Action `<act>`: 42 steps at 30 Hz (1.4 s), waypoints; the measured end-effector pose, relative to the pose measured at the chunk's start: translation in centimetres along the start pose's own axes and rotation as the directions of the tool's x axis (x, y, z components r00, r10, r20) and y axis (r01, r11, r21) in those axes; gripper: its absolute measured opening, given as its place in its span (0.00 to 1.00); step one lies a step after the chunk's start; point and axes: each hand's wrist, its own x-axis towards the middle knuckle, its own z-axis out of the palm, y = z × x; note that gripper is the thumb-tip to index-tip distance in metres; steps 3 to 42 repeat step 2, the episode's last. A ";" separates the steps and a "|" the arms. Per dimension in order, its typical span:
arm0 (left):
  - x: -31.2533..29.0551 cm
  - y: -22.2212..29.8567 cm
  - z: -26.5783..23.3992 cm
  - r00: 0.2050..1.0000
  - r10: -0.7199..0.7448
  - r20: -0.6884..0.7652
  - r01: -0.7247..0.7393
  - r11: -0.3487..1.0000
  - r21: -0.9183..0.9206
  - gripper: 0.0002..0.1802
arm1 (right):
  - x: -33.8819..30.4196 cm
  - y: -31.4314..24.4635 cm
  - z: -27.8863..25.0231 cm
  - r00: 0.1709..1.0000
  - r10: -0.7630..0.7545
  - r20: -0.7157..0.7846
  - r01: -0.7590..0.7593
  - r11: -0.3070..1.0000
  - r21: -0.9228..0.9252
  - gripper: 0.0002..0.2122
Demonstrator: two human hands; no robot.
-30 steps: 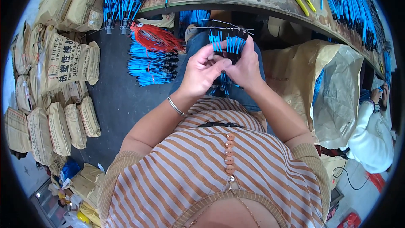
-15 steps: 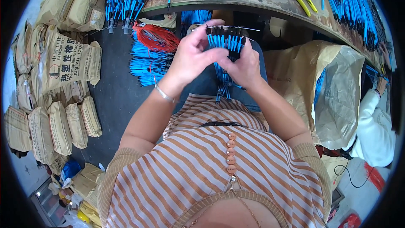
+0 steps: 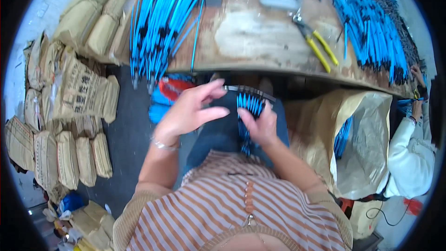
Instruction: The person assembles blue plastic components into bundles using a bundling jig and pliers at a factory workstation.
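In front of my lap, my right hand (image 3: 264, 124) grips a bundle of thin blue rods with black ends (image 3: 245, 132). Its thumb lies across the rods. A thin, slightly bowed metal strip (image 3: 237, 89) runs along the top of this bundle, and the rod tops sit close beneath it. Just left of the bundle is my left hand (image 3: 183, 111), fingers and thumb apart and nothing in them. Its fingertips come near the strip's left end; whether they touch it I cannot tell.
A worn wooden table (image 3: 241, 32) spans the far side, holding blue rod piles (image 3: 162, 23) and yellow-handled pliers (image 3: 320, 49). An opened paper sack (image 3: 306, 135) stands at right, beside a co-worker's white sleeve (image 3: 404, 158). Brown sacks (image 3: 69, 158) are stacked left. A red bundle (image 3: 173, 87) lies beyond my left hand.
My left hand has come away from the bundle, moving left with its fingers spreading. My right hand keeps its grip. The view has tilted up, showing more of the table.
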 end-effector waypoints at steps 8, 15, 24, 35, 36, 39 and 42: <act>0.5 4.8 -4.3 0.983 -0.049 0.178 0.022 0.988 0.150 0.38 | -0.4 0.4 -0.4 0.999 0.031 0.030 -0.034 0.995 0.089 0.19; 0.5 4.8 -4.3 0.983 -0.049 0.178 0.022 0.988 0.150 0.38 | -0.4 0.4 -0.4 0.999 0.031 0.030 -0.034 0.995 0.089 0.19; 0.5 4.8 -4.3 0.983 -0.049 0.178 0.022 0.988 0.150 0.38 | -0.4 0.4 -0.4 0.999 0.031 0.030 -0.034 0.995 0.089 0.19; 0.5 4.8 -4.3 0.983 -0.049 0.178 0.022 0.988 0.150 0.38 | -0.4 0.4 -0.4 0.999 0.031 0.030 -0.034 0.995 0.089 0.19; 0.5 4.8 -4.3 0.983 -0.049 0.178 0.022 0.988 0.150 0.38 | -0.4 0.4 -0.4 0.999 0.031 0.030 -0.034 0.995 0.089 0.19; 0.5 4.8 -4.3 0.983 -0.049 0.178 0.022 0.988 0.150 0.38 | -0.4 0.4 -0.4 0.999 0.031 0.030 -0.034 0.995 0.089 0.19; 0.5 4.8 -4.3 0.983 -0.049 0.178 0.022 0.988 0.150 0.38 | -0.4 0.4 -0.4 0.999 0.031 0.030 -0.034 0.995 0.089 0.19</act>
